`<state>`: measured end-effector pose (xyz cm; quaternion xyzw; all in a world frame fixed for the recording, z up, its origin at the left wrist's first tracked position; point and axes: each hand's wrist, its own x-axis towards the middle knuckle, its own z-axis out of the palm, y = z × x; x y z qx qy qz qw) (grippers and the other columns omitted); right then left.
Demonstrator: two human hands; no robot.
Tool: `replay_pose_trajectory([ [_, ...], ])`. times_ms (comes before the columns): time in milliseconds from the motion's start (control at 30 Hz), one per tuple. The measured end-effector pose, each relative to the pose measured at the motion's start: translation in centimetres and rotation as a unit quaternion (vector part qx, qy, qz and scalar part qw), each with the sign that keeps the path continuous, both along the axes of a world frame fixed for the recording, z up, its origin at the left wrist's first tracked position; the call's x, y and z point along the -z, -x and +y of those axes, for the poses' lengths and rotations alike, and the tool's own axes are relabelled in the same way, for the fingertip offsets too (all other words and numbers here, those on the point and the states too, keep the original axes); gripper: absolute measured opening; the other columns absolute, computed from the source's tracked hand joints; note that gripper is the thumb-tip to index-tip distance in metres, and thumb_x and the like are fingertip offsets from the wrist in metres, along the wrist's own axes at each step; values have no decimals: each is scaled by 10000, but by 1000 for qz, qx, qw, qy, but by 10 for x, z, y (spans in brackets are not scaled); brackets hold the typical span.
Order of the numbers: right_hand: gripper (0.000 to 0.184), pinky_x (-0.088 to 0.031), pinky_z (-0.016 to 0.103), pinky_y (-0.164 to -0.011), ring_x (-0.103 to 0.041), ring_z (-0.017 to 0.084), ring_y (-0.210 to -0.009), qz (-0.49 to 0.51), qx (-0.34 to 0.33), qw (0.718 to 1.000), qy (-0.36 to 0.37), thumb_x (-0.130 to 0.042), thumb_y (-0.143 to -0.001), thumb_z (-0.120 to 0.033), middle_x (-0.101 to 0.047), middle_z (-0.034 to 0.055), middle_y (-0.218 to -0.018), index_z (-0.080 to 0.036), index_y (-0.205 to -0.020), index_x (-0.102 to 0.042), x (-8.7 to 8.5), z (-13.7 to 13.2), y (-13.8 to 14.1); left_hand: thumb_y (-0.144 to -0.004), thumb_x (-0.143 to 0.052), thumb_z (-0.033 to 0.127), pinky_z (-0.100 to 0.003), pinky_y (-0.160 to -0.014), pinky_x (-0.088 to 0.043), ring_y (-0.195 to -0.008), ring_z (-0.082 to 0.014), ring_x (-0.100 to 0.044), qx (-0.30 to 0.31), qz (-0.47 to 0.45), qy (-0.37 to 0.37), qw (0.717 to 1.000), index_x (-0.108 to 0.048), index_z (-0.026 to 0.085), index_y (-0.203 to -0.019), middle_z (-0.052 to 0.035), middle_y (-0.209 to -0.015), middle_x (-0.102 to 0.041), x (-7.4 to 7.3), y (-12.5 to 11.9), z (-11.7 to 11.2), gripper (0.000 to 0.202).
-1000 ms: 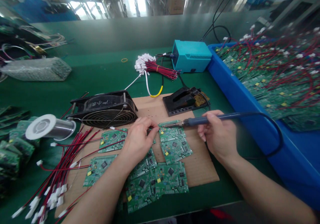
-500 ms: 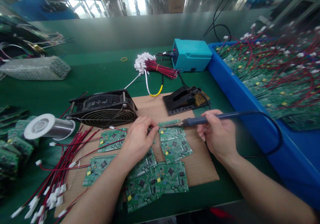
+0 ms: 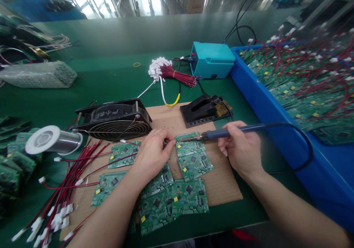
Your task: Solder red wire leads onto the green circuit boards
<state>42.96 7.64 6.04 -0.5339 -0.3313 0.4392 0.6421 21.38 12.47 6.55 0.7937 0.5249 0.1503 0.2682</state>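
My right hand grips a soldering iron like a pen, its tip pointing left at the upper edge of a green circuit board. Beside that tip, my left hand is closed in a pinch. A thin red wire with a white connector runs under this hand toward the pinch; its end is hidden by the fingers. Below lie more boards, one touching the first and another nearer me. My left forearm partly covers several others.
Cardboard lies beneath the boards. Around it are a black fan, a solder spool, loose wires, an iron stand, a bundled wire bunch and a teal soldering station. A blue bin holds wired boards at right.
The view has shifted very slightly. Both hands, the soldering iron and the boards keep practically the same positions.
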Motion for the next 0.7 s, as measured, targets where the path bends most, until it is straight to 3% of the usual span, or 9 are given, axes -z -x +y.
replay_pose_trajectory([
  [700,213,-338,155,-288,-473,101,-329,-31,14,999,-18,-660,-844,-352,-573,-28,-461,-180,-762,-565,-4,-5,-7,-848,-549,159,-344,-759,-448,-822,-211,-579,2,-21,10,1000,-574,192,-746,-29,-784,-625,3,0,3,111],
])
